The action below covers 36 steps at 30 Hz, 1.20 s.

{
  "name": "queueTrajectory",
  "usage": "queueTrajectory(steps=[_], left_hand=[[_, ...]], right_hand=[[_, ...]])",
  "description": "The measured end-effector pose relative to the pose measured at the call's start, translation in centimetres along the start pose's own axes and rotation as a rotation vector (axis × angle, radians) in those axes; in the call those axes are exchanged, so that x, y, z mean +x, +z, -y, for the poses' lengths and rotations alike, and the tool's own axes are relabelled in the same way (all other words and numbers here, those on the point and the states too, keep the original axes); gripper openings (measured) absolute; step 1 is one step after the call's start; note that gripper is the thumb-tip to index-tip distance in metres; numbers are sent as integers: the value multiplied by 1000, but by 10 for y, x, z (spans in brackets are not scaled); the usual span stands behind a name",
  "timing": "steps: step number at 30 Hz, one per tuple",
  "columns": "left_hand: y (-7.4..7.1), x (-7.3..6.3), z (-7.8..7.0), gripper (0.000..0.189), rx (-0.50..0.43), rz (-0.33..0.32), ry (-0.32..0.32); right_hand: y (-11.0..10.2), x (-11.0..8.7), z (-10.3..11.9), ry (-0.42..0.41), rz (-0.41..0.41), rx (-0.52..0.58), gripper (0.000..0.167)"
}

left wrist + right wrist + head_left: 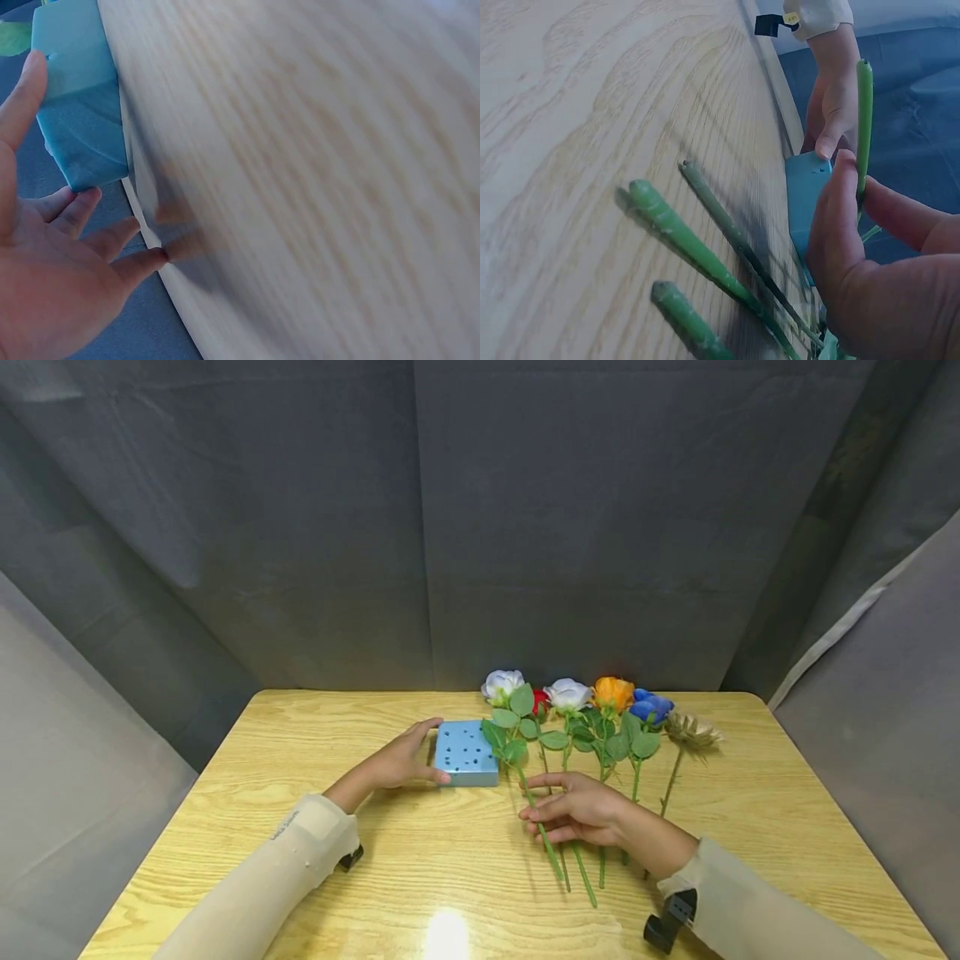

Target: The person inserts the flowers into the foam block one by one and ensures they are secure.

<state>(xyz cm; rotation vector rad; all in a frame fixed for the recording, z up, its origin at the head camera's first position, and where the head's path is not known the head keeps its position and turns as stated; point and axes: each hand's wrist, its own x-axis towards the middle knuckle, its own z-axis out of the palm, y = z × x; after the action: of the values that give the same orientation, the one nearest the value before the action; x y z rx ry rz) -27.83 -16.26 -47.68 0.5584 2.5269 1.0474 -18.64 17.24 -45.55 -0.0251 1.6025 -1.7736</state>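
My left hand (401,760) holds the left side of a blue foam block (467,750) dotted with small holes. Its thumb lies at the near corner and a finger at the far one. My right hand (581,810) pinches the green stem of an artificial white rose (502,687) between thumb and fingers. In the right wrist view the rose's stem (865,112) stands above the other stems, its cut end pointing away from the block. The rose's leaves overlap the block's right edge in the head view.
Right of the block lie a red rose (539,702), another white rose (568,694), an orange rose (613,693), a blue rose (651,706) and a beige flower (693,732), stems toward me. The wooden table (360,893) ends at a dark curtain (300,568).
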Motion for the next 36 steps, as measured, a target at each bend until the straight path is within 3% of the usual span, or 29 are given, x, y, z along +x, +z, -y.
queueTrajectory(steps=[12,27,36], left_hand=[[1,1,3,115,-13,4,2],[-1,0,3,114,-113,18,-10],[-2,-1,2,116,-120,22,-19]], right_hand=[[4,-3,-5,-65,-44,-22,48],[10,-8,-10,-113,-81,18,30],[16,-7,-6,-139,-120,35,19]])
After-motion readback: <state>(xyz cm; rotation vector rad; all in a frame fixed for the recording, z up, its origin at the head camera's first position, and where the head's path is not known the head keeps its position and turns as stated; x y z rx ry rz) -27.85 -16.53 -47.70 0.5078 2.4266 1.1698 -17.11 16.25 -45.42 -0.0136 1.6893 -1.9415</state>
